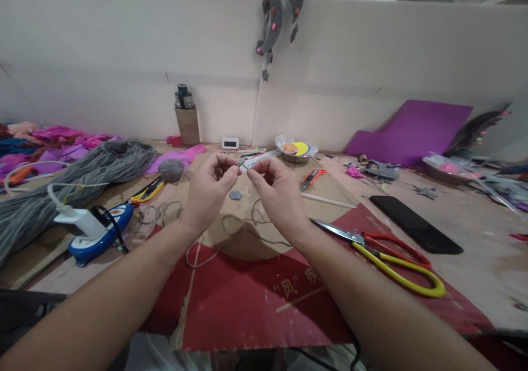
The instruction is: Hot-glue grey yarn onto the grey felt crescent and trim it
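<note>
My left hand (pixel 210 190) and my right hand (pixel 279 192) meet over the middle of the cardboard (pixel 225 236), thumbs and fingers pinched close together. A tiny thing, partly grey and partly pale, shows at the fingertips, too small to name. Just below the fingers lies a small grey felt piece (pixel 235 195). Loose grey yarn (pixel 235 228) curls across the cardboard beneath both hands. A ball of grey yarn (pixel 171 170) sits left of my left hand. Beyond my right hand lies an orange utility knife (pixel 313 179), with a white stick (pixel 330 200) nearby.
Red-and-yellow-handled scissors (pixel 391 252) and a black phone (pixel 414 224) lie at the right. At the left are a blue power strip (pixel 101 236), a yellow cutter (pixel 147 190) and a grey yarn hank (pixel 91 178). A bottle (pixel 187 120) stands by the back wall.
</note>
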A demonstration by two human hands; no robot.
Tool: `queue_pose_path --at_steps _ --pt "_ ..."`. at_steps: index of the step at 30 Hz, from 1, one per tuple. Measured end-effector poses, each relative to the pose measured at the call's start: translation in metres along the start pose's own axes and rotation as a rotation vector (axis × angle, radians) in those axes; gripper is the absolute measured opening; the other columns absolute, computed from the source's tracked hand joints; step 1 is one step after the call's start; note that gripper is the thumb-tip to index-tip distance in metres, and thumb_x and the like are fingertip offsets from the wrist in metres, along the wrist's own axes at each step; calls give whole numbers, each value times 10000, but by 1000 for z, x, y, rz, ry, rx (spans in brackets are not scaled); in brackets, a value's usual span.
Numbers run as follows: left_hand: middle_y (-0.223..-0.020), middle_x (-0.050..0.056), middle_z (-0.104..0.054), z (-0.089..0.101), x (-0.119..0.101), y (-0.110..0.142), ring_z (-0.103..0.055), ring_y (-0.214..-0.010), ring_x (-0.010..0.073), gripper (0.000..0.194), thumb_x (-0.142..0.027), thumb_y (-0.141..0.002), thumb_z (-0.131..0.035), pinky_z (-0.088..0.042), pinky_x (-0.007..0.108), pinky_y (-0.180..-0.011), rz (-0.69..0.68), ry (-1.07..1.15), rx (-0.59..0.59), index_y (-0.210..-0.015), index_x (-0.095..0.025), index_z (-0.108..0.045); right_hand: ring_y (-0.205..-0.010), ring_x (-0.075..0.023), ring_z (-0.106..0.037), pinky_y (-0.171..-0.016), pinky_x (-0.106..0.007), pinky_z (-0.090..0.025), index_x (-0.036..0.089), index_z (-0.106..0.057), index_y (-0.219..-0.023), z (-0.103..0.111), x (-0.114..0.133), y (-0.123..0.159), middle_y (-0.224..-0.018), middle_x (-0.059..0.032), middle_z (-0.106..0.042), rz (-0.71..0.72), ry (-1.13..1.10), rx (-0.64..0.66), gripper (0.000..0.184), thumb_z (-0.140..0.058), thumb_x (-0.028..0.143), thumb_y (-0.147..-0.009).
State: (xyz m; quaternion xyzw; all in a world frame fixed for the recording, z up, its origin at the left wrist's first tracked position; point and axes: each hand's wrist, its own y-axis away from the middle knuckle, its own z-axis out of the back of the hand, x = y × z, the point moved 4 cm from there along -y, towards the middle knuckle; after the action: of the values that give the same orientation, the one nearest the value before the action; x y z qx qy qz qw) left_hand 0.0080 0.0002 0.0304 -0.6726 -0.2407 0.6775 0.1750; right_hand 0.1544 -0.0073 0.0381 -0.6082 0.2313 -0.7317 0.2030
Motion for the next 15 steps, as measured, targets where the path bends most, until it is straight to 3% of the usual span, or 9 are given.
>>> queue_pose_path --at_steps 6,15 --pt "-912 34 -628 0 -9 0 -564 -758 123 101 -207 -814 -647 -457 259 -696 -117 -155 -6 -905 -183 -611 -653 -106 -531 -599 -249 -408 204 -576 -982 -7 -5 1 -753 29 -608 -16 -187 72 168 -632 236 -827" --pt "-980 41 -644 1 -10 -1 -586 -795 130 128 -191 -785 -672 -479 261 -712 -128 -153 -11 -901 -192 -618 -692 -121 -552 -670 -269 -432 192 -683 -869 -3 4 1 -774 2 -664 17 -143 29 91 -606 239 -855"
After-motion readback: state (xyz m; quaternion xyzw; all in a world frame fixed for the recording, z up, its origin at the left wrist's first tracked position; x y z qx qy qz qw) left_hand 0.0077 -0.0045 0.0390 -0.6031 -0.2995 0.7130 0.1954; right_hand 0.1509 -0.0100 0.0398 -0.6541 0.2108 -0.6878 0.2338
